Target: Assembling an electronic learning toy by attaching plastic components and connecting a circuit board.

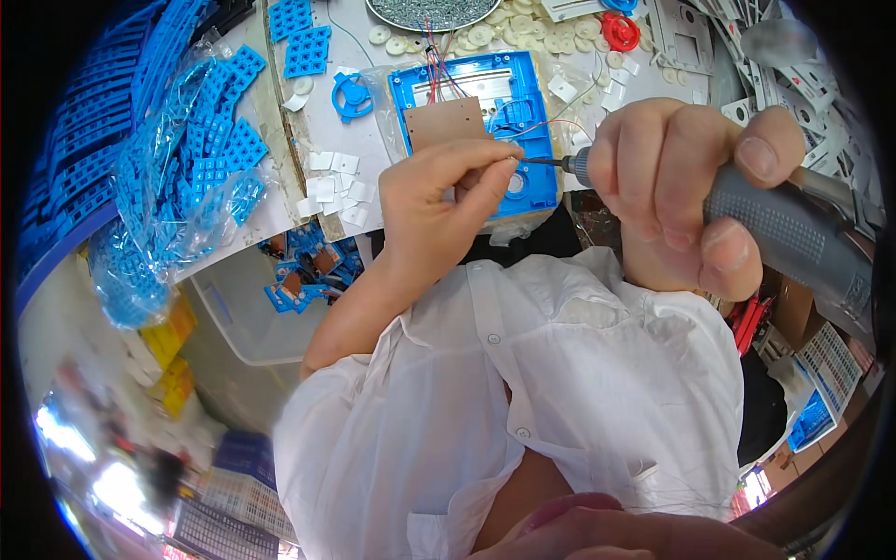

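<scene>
- Two hands work at mid-surface: left hand point(434, 201) has thumb and index pinched together at the bit point(546, 161), likely steadying its tip; can't tell if something tiny is between.
- Right hand point(672, 177) wraps the grey power driver point(784, 219), held sideways, presumably so the bit meets the left fingertips.
- Blue casing point(539, 177) lies by the near edge of the surface point(317, 121), probably for easy reach; brown board point(448, 121) on its left half, wires point(434, 70) attached.
- White pieces point(322, 189) left of casing; dish point(467, 28) of small metal parts beyond its far edge.
</scene>
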Motion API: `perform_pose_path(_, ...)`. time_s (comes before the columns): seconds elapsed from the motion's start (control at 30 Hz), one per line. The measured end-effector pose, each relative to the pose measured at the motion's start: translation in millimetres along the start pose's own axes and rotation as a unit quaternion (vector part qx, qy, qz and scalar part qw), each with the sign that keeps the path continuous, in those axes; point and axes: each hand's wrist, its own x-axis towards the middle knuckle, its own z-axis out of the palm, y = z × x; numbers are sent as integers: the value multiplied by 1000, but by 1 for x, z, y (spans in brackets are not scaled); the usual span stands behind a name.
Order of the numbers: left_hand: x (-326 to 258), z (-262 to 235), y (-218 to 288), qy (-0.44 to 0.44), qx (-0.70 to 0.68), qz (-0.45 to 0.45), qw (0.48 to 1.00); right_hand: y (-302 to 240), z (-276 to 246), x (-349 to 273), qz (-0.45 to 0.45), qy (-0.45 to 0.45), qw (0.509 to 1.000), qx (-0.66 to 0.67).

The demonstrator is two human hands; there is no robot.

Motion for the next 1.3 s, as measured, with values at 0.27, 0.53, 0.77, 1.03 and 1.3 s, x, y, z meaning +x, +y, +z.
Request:
perform_pose_path(0.27,3,-1,-4,2,171,197,965,3,2,3,26,-9,1000,-14)
perform_pose_path(0.53,13,-14,14,-110,353,258,893,27,21,-6,21,91,995,-32)
perform_pose_path(0.77,19,-17,-1,-86,312,250,913,26,27,-10,38,174,983,-34)
perform_pose_path(1.03,-2,-15,-22,-99,401,296,861,69,3,-33,4,136,989,-58)
perform_pose_path(1.3,3,-26,-30,-97,417,304,851,71,3,-33,5,119,990,-79)
